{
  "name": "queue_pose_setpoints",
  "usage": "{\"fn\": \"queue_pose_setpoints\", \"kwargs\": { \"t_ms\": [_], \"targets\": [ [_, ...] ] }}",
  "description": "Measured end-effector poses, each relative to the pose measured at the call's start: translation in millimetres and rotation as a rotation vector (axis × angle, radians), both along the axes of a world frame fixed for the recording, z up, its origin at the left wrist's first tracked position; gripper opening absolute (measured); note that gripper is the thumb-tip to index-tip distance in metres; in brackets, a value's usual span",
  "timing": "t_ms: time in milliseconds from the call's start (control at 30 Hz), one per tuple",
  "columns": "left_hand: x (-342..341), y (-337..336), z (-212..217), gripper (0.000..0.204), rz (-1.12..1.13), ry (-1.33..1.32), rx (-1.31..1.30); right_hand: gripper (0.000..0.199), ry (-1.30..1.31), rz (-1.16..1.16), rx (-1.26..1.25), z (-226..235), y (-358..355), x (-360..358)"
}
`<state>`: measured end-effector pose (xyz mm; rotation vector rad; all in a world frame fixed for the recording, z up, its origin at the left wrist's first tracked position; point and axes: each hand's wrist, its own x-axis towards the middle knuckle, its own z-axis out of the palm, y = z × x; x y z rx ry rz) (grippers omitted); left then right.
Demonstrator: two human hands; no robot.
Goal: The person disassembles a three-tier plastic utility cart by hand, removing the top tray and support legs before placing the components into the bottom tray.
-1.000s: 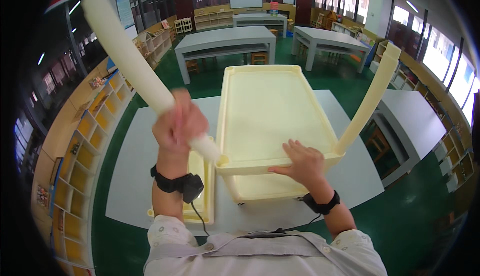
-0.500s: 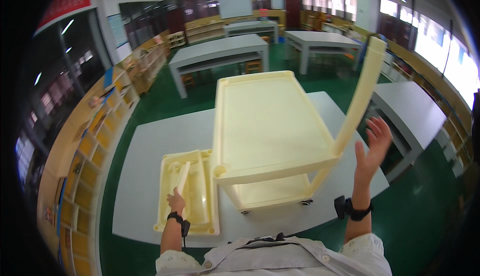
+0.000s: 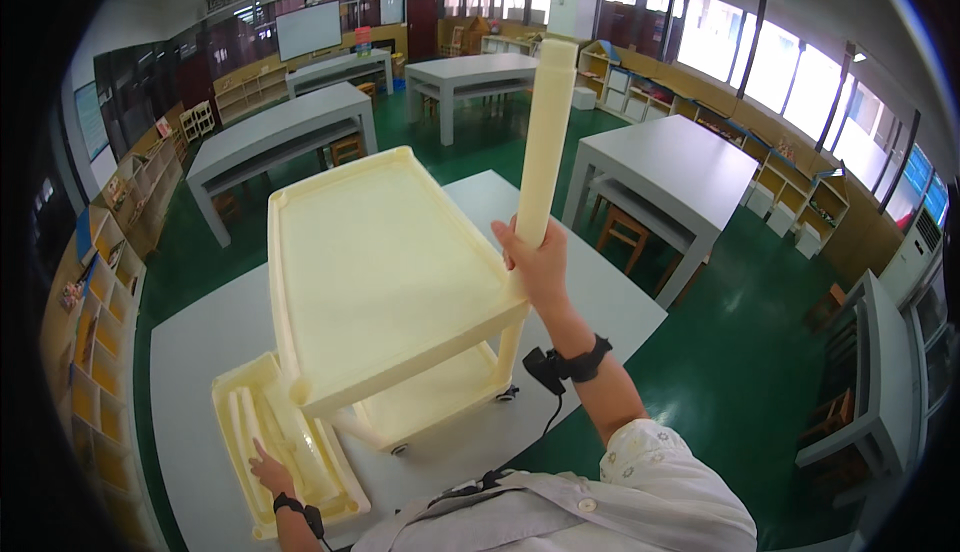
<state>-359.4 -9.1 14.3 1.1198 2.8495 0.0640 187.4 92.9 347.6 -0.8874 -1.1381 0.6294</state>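
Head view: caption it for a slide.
Right hand grips a cream corner post on a wheeled cart; left hand over a shallow tray.

- The pole (image 3: pixel 247 417) I held up a second ago now lies in the tray (image 3: pixel 347 482).
- My left hand (image 3: pixel 270 470) has dropped to its near end, fingers spread.
- My right hand (image 3: pixel 541 264), earlier on the shelf (image 3: pixel 385 242), then in the air, now wraps the post (image 3: pixel 549 142).
- My view has swung right.
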Motion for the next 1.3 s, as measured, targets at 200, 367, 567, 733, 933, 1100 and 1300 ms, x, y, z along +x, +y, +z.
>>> {"fn": "queue_pose_setpoints", "kwargs": {
  "t_ms": [200, 367, 567, 733, 933, 1100, 1300],
  "targets": [
    [51, 24, 67, 0.058, -0.106, -0.033, 0.176, 0.026, -0.034, -0.024, 0.058, 13, -2, 3],
    [219, 21, 257, 0.045, -0.795, -0.015, 1.326, 0.025, -0.035, -0.102, -0.003, 4, -1, 11],
    [299, 21, 306, 0.054, -1.105, 0.001, 0.664, 0.021, -0.009, 0.052, 0.022, 2, 5, 7],
    [298, 24, 296, 0.066, -1.196, 0.074, 0.658, 0.02, 0.065, 0.388, 0.026, -1, 13, 26],
    [298, 29, 287, 0.067, -1.184, 0.086, 0.731, 0.02, 0.176, 1.275, -0.054, 0, 32, 48],
    [303, 34, 288, 0.067, -1.172, 0.113, 0.744, 0.021, 0.131, 0.355, -0.035, 8, 8, 22],
    [301, 37, 283, 0.066, -1.155, 0.125, 0.76, 0.019, 0.057, 0.047, 0.029, 7, 8, 6]
  ]
}}
